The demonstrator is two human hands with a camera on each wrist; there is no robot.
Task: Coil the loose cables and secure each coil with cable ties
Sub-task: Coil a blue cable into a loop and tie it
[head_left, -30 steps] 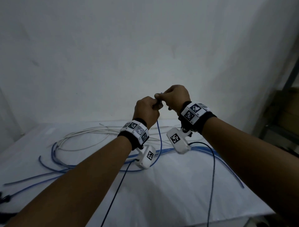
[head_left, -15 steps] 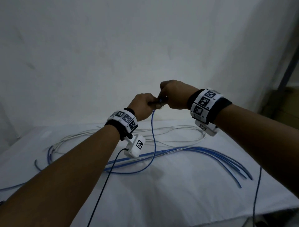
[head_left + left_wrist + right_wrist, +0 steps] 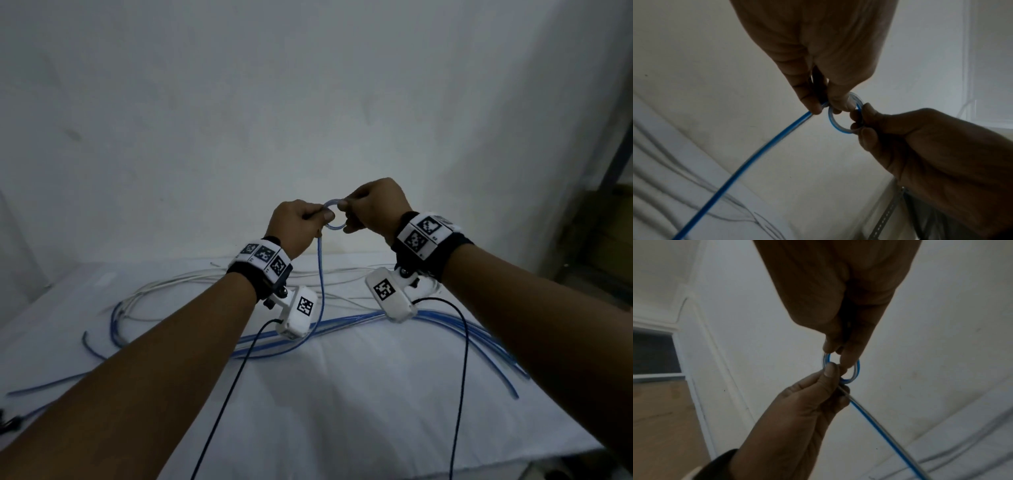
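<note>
Both hands are raised above the table and hold one blue cable [image 3: 321,274]. Its end is bent into a small loop [image 3: 334,216] between the hands. My left hand [image 3: 298,228] pinches the cable where the loop closes, seen as thumb and finger on the blue cable [image 3: 764,146] in the left wrist view. My right hand [image 3: 371,205] pinches the far side of the loop [image 3: 838,123]. In the right wrist view the loop [image 3: 851,369] sits between both hands' fingertips [image 3: 831,371]. The rest of the cable hangs down to the table.
More blue cables [image 3: 462,329] and white cables [image 3: 178,284] lie loose across the white-covered table [image 3: 342,411]. Black wrist-camera leads [image 3: 462,377] hang from both wrists. A white wall stands behind; a dark shelf [image 3: 609,240] is at the right.
The hands have moved slightly apart and a small loop of blue cable now shows between them, where before the fingers were bunched together on the cable's end.
</note>
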